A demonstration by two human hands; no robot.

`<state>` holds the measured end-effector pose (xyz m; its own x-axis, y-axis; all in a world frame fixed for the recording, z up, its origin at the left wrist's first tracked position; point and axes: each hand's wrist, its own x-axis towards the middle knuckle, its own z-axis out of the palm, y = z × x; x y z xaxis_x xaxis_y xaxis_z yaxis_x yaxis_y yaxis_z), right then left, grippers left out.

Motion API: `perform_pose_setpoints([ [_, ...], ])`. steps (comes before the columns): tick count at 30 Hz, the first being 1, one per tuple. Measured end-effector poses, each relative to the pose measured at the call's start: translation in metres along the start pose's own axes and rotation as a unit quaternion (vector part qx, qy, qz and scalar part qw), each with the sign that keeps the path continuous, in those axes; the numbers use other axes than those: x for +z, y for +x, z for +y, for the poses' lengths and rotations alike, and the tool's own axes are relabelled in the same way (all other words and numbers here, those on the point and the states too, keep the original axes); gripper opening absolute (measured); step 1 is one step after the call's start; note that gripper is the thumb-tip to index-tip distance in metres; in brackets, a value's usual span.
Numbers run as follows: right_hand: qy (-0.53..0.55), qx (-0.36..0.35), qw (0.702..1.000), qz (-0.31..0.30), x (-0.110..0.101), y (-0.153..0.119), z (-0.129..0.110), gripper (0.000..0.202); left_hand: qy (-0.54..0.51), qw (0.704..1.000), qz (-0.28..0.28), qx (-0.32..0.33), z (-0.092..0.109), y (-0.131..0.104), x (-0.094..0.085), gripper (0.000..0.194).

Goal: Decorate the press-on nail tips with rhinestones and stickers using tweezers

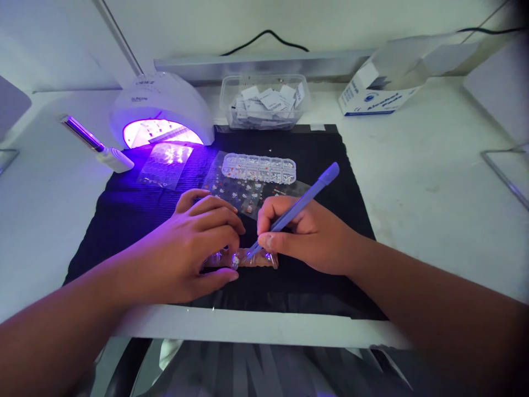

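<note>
A short tan strip [260, 260] carrying several shiny, decorated false nails lies on the black mat. My left hand [202, 242] steadies it at its left part, thumb below and index finger above, with the other fingers curled. Between the thumb and fingers of my right hand [301, 234] is a slim blue-purple pen-like tool [303, 199]. Its tip points down at the strip, close to a nail with a small white figure on it; whether it touches I cannot tell. Just beyond my hands are clear sticker sheets [243, 194] and a clear compartment case [259, 169] of small gems.
A white nail lamp [165, 102] glows violet at the back left, beside a small wand lamp [118, 160] and a clear sheet [165, 164]. Behind the black mat [330, 286] stand a plastic tub [266, 118] of sachets and an open alcohol pads box [382, 94].
</note>
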<state>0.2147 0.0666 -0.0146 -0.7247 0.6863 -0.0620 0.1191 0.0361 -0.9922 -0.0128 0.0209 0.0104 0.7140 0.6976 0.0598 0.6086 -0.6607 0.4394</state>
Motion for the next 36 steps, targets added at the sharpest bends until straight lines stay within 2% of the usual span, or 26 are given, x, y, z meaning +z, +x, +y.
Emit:
perform_pose_setpoints([
  [16,0.144,0.049,0.988,0.000,0.0026,0.0012,0.0028,0.012,-0.011,1.000,0.000,0.006,-0.0019,-0.0016,0.0016,0.014],
  [36,0.199,0.047,0.979,0.028,0.0057,0.0022,0.0043,0.008,-0.025,1.000,0.004,0.012,-0.0027,-0.0015,0.0016,0.012],
])
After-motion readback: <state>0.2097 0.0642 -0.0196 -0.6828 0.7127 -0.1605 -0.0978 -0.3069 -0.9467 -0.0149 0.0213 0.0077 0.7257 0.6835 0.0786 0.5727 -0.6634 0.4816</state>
